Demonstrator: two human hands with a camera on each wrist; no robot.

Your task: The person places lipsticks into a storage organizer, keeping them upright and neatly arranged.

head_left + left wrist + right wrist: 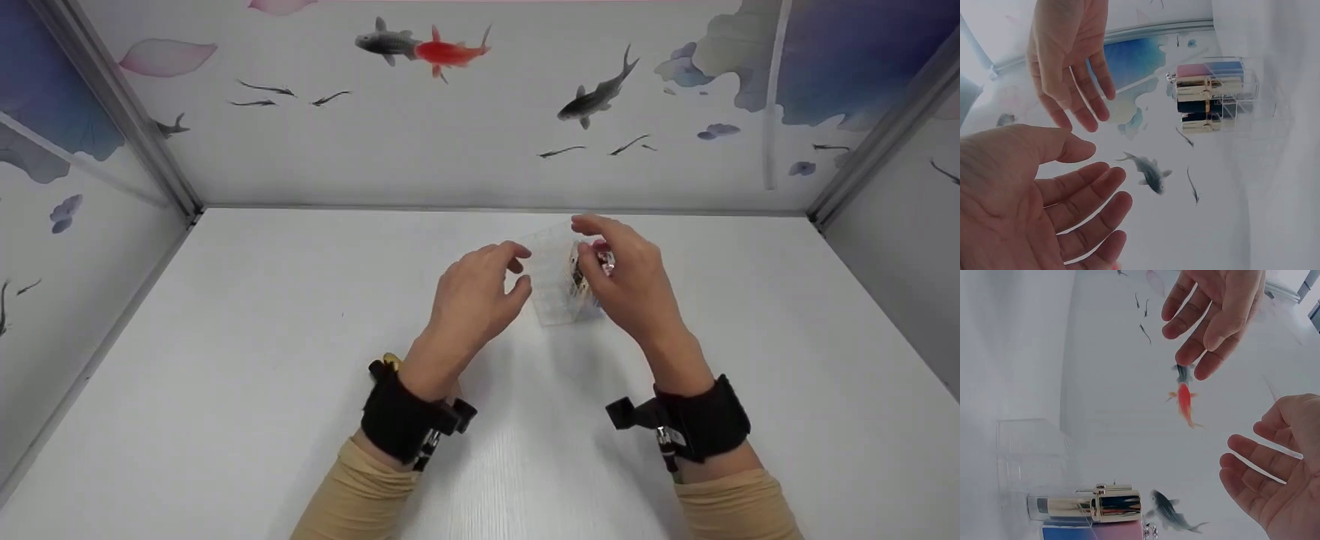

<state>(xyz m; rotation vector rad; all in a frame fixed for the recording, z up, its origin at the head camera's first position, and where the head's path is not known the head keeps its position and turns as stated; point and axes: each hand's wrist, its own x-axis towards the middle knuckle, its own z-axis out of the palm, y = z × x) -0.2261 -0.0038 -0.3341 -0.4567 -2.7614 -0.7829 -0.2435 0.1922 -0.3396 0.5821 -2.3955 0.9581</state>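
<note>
A clear plastic lipstick organizer (551, 304) stands on the white table, its right side partly hidden by my right hand (634, 281). Several lipstick tubes stand upright together in it. In the left wrist view these include a black and gold lipstick (1199, 106) and a pink and blue tube (1207, 70). My right hand hovers above the tubes with relaxed, slightly bent fingers and nothing in its grasp. To the left of the organizer, my left hand (476, 292) is raised, its fingers loosely bent and its palm bare.
Behind my left wrist, a small yellow object (391, 361) on the table is mostly hidden. White panels printed with fish and petals wall in the table, and the back panel (465, 150) rises just beyond the organizer. Both wrists wear black camera straps.
</note>
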